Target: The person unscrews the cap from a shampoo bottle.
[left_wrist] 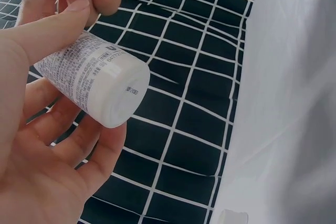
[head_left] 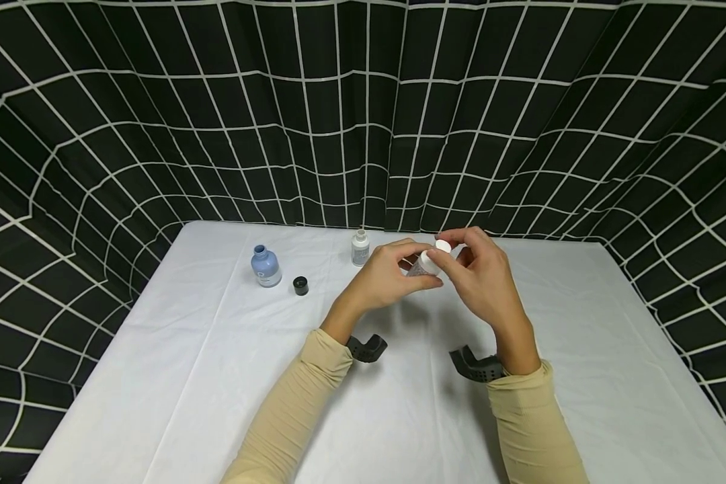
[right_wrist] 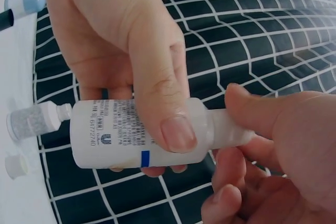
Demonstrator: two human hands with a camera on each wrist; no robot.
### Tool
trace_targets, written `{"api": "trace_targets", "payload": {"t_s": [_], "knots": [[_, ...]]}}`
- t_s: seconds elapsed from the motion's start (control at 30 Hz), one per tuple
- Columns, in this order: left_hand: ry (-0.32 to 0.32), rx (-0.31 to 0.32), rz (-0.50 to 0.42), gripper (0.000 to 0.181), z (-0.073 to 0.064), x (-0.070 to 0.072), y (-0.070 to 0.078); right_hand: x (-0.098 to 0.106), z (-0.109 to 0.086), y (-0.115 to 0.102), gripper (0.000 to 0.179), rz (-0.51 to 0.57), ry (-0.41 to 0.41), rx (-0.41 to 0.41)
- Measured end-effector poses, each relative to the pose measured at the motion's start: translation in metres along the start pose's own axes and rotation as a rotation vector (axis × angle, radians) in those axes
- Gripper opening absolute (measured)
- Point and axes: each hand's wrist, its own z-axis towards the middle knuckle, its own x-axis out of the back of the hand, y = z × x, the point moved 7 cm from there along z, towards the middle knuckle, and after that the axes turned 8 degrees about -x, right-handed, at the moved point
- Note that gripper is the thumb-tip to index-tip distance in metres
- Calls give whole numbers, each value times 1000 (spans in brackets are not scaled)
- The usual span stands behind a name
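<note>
A small white bottle with fine print (right_wrist: 113, 135) is held tilted above the table. My left hand (head_left: 384, 272) grips its body between thumb and fingers. At the other end, the thumb and fingers of my right hand (head_left: 482, 279) pinch the white cap (right_wrist: 226, 128), which sits at the bottle's neck. Whether the cap is tight or loose cannot be told. The bottle's round base (left_wrist: 125, 97) faces the left wrist camera. Behind my left hand stands another small bottle (head_left: 359, 250), greyish with a white neck and no cap.
An uncapped blue bottle (head_left: 267, 267) stands at the table's left, with a black cap (head_left: 300, 286) beside it. A white cap (right_wrist: 16, 166) lies near the greyish bottle. The white-clothed table (head_left: 248, 376) ends at a black gridded curtain (head_left: 351, 107).
</note>
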Motion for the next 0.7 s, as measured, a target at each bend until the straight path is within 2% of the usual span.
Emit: {"api": "trace_targets", "payload": {"t_s": [0.17, 0.33, 0.53, 0.7], "knots": [[13, -8, 4, 43, 0, 2, -1, -3, -2, -7, 28, 74, -85, 90], [17, -22, 12, 42, -1, 3, -2, -5, -3, -10, 34, 102, -153, 103], [15, -12, 4, 46, 0, 2, -3, 1, -3, -6, 48, 16, -105, 73], [0, -13, -4, 44, 1, 0, -3, 3, 1, 2, 40, 13, -33, -16]]}}
